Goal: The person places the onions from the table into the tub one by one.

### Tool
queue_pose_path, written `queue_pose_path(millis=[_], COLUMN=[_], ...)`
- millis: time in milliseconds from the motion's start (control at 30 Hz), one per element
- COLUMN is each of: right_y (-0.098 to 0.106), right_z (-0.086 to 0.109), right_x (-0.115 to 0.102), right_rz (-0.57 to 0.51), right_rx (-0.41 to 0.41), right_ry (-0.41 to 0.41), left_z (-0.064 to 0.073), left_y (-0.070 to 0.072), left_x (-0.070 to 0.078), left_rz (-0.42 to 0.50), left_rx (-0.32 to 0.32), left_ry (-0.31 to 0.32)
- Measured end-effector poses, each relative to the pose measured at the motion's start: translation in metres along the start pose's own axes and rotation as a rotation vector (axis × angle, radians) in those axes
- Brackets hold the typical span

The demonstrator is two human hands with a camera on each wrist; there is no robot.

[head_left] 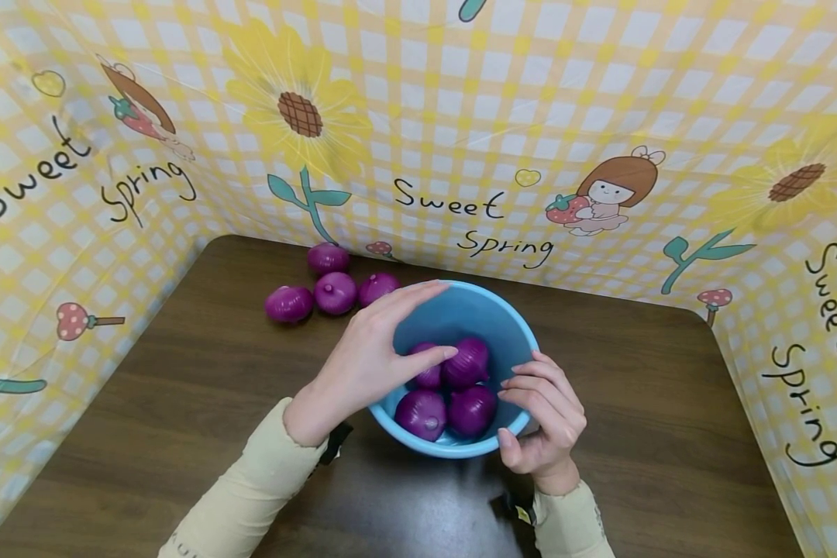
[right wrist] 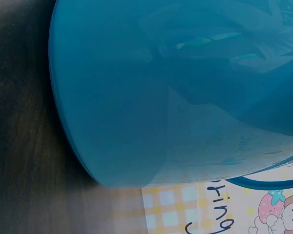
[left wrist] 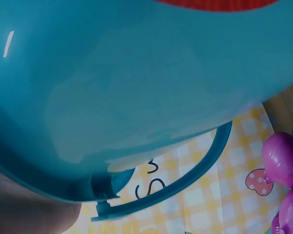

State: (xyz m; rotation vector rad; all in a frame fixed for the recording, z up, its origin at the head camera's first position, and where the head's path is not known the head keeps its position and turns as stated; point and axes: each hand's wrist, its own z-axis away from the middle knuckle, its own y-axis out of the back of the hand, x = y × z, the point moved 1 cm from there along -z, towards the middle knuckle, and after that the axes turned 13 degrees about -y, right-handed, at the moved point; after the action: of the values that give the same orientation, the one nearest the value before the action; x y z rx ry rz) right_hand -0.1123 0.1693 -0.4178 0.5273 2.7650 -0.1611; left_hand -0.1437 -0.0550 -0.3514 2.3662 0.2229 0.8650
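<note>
A light blue bucket (head_left: 523, 325) stands on the table with several purple onions (head_left: 466, 363) inside. Over its left rim reaches my left hand (head_left: 370, 349), fingers extended along the far-left rim and thumb stretched inward, overlapping an onion; nothing is pinched between them. My right hand (head_left: 547, 411) grips the right rim, fingertips over the inside and thumb at the near edge. The bucket's blue wall (left wrist: 161, 83) and its handle (left wrist: 185, 183) fill much of the left wrist view. In the right wrist view, the blue wall (right wrist: 136, 107) hides the right hand.
Several more purple onions (head_left: 335, 293) lie together on the table, behind and left of the bucket. The brown wooden table (head_left: 669, 434) is enclosed at the back and sides by a yellow checked cloth (head_left: 446, 139).
</note>
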Motion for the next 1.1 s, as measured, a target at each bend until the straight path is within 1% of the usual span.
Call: queue_pose_path(millis=[167, 367, 633, 733, 933, 1100], right_y=[0.000, -0.001, 0.000, 0.000, 0.000, 0.000], right_z=[0.000, 0.000, 0.000, 0.000, 0.001, 0.000], right_x=[0.000, 0.000, 0.000, 0.001, 0.001, 0.000], right_rz=[-0.005, -0.009, -0.005, -0.004, -0.003, -0.007], right_rx=[0.006, 0.012, 0.008, 0.006, 0.006, 0.009], right_ry=[0.003, 0.007, 0.001, 0.000, 0.000, 0.004], left_z=[0.003, 0.004, 0.006, 0.007, 0.011, 0.013], left_y=[0.004, 0.009, 0.018, 0.020, 0.026, 0.030], left_x=[-0.002, -0.005, -0.009, -0.012, -0.018, -0.020], left_rz=[-0.035, -0.063, -0.066, -0.066, -0.100, -0.127], left_rx=[0.027, 0.066, 0.121, 0.133, 0.144, 0.144], left_ry=[0.008, 0.001, 0.004, 0.004, 0.002, 0.022])
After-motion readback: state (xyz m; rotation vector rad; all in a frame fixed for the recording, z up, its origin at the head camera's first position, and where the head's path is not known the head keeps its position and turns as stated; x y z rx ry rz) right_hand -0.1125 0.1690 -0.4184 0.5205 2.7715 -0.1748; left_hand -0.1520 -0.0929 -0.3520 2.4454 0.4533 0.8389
